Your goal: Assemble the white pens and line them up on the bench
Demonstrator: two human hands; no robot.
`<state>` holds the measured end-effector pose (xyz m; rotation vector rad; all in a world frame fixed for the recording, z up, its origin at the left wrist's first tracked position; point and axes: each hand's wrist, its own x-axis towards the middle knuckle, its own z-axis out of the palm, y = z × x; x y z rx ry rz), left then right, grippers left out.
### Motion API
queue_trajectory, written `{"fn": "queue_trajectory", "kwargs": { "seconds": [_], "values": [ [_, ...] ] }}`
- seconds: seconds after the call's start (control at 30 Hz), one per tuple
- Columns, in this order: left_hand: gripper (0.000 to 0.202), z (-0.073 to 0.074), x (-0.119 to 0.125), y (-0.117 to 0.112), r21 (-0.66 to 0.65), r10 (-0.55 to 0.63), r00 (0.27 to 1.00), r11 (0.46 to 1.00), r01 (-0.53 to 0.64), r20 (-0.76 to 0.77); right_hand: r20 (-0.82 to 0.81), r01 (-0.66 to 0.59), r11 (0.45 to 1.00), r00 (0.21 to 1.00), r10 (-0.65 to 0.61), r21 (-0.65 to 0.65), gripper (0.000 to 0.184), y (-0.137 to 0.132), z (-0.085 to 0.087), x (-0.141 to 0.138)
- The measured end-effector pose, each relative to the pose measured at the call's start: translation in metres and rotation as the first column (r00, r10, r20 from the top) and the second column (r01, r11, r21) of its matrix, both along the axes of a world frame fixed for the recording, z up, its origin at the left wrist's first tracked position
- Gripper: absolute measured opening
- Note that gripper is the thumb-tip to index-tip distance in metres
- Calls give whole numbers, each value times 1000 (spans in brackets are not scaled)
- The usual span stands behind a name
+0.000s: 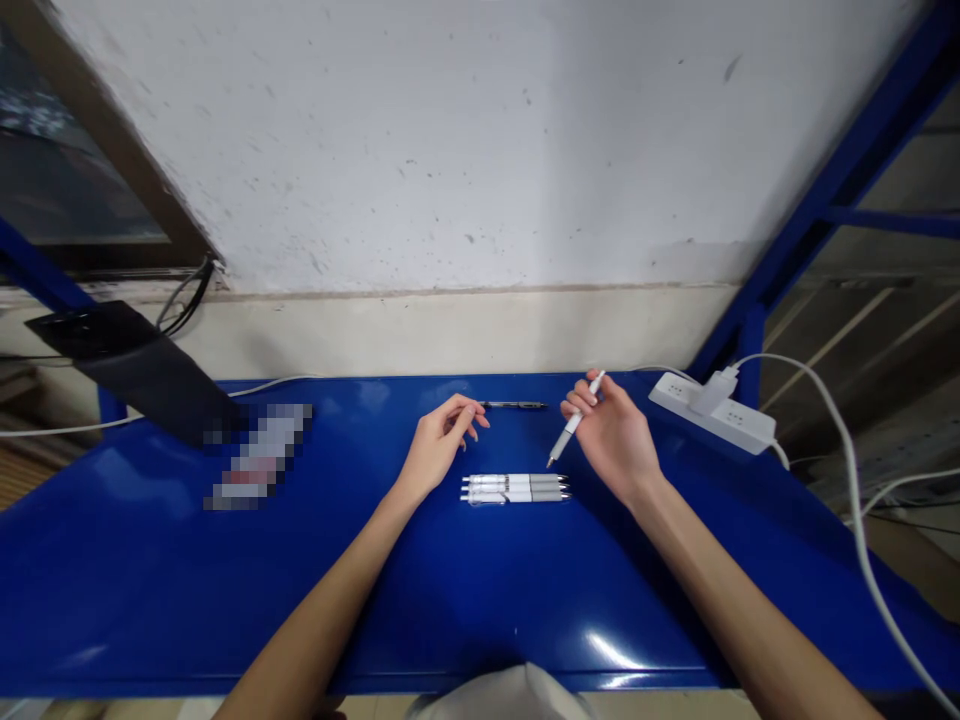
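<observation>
In my right hand (pixel 611 435) is a white and grey pen (pixel 566 433), held between the closed fingers and tilted, its tip down and to the left above the blue table (pixel 450 590). My left hand (pixel 446 437) hangs loosely curled over the table, fingertips apart. A dark pen (pixel 517 405) lies flat beyond it, its left end meeting or hidden by those fingertips; I cannot tell whether they touch. Between my forearms, several matching white and grey pens (pixel 514 489) lie side by side in a neat stack, tips to the right.
A white power strip (pixel 712 415) with a plug and cable stands at the table's right edge. On the left are a black box-like object (pixel 142 370) and a blurred-out item (pixel 259 458). A pale wall (pixel 450 200) rises behind, with blue frame posts at both sides.
</observation>
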<state>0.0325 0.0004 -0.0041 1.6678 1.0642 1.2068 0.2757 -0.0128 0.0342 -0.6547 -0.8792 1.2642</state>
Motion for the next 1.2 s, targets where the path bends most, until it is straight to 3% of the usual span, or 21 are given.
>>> {"fn": "queue_trajectory", "kwargs": {
  "seconds": [0.2,0.33,1.2],
  "values": [
    [25,3,3,-8,55,-20,980,998,32,-196,-355,-135,990,928,113,-38,26,0,4,4],
    [22,4,4,-9,60,-35,969,997,51,-245,-465,-161,987,875,135,-17,19,-1,3,5],
    [25,3,4,-8,52,-34,951,997,52,-308,-474,-152,988,869,142,17,16,-2,4,8]
  ]
}}
